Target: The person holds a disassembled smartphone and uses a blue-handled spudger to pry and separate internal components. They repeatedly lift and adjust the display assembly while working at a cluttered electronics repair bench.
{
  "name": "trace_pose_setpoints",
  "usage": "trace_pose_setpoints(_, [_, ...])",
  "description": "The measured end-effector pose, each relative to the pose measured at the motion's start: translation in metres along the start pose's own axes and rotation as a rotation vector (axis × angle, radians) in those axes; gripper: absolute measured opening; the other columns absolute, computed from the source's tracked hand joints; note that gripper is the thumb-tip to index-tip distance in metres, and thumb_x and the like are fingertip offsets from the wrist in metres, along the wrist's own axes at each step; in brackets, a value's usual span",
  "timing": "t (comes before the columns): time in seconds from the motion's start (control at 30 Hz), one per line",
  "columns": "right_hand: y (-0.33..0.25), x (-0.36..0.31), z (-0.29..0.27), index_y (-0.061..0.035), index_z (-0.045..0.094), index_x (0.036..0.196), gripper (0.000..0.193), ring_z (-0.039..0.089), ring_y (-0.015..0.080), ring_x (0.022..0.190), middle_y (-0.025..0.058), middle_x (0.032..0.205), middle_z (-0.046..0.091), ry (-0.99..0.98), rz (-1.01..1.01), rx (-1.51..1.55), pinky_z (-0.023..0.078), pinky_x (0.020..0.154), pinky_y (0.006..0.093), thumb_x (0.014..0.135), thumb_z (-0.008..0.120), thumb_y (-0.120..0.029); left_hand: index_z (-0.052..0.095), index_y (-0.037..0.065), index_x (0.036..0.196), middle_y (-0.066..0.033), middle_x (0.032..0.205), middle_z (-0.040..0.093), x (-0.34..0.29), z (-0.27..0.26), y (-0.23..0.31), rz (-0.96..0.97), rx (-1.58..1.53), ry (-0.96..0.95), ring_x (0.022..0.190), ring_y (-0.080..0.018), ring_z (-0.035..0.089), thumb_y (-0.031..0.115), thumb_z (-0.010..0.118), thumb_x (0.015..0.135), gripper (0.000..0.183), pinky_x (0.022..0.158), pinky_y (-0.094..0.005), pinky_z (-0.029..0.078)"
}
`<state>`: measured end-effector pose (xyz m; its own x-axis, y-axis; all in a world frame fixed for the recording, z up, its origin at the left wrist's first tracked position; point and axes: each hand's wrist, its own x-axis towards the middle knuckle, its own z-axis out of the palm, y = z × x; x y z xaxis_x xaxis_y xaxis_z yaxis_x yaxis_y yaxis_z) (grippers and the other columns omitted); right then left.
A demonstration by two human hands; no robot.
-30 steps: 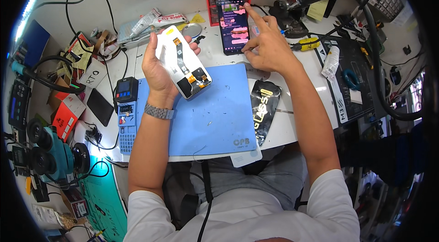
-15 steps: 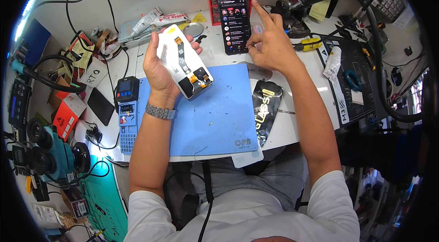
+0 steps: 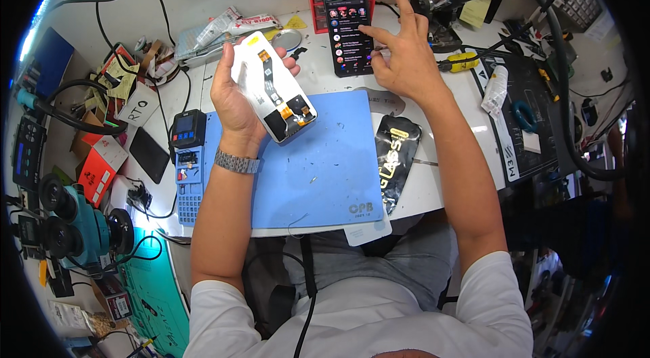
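My left hand point(image 3: 233, 97), with a metal watch at its wrist, is closed around a phone display panel point(image 3: 249, 80). The panel's white back faces up, with a black and orange flex cable and a dark lower end. It is tilted above the blue mat point(image 3: 311, 182). Beyond the mat a black smartphone point(image 3: 347, 43) leans upright with a lit list on its dark screen. At that phone's right edge is my right hand point(image 3: 409, 63), holding nothing, fingers apart. One finger points up, and another reaches over the screen; whether it touches the glass I cannot tell.
A red drawer box point(image 3: 317, 13) stands behind the smartphone. A black pouch point(image 3: 399, 155) overlaps the mat's right edge. Left of the mat lies a blue device with a small display point(image 3: 188, 131). A teal microscope point(image 3: 88, 222) and a dark mat with tools point(image 3: 528, 94) flank the bench.
My right hand's raised finger has moved away from the smartphone's top corner, up and right, while another finger now extends over the screen. My left hand still holds the panel, almost unmoved.
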<state>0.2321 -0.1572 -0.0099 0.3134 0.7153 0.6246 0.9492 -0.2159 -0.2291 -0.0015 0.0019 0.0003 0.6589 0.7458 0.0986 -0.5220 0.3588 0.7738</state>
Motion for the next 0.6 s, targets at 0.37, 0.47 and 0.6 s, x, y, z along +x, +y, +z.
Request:
trace_pose_setpoints(0.37, [-0.0003,-0.0016,0.0036,-0.0212,0.08,0.13,0.058,0.04,0.0469,0.143,0.0184,0.179,0.014,0.017,-0.023,0.007,0.052,0.112,0.0499,0.076,0.068,-0.004,0.049,-0.005,0.142,-0.029,0.117,0.07,0.0003,-0.002,-0.0003,0.0,0.002,-0.014,0.101,-0.0357,0.077,0.056,0.043,0.111,0.069,0.096,-0.0508,0.065])
trace_pose_setpoints(0.47, [-0.0013,-0.0016,0.0032,-0.0212,0.079,0.131,0.059,0.041,0.0468,0.142,0.0185,0.179,0.013,0.019,-0.027,-0.003,0.052,0.112,0.0506,0.076,0.068,-0.005,0.049,-0.005,0.142,-0.0288,0.117,0.07,0.0004,-0.0014,-0.0001,-0.004,-0.005,-0.013,0.101,-0.0358,0.077,0.055,0.043,0.111,0.068,0.096,-0.051,0.065])
trace_pose_setpoints(0.6, [-0.0006,-0.0012,0.0045,-0.0198,0.08,0.13,0.057,0.041,0.048,0.142,0.0194,0.179,0.011,0.006,-0.018,0.01,0.052,0.112,0.0528,0.076,0.068,-0.007,0.05,-0.005,0.141,-0.0284,0.117,0.07,0.0001,-0.0018,0.0004,-0.005,-0.007,-0.008,0.1,-0.0358,0.077,0.055,0.043,0.111,0.068,0.097,-0.0511,0.065])
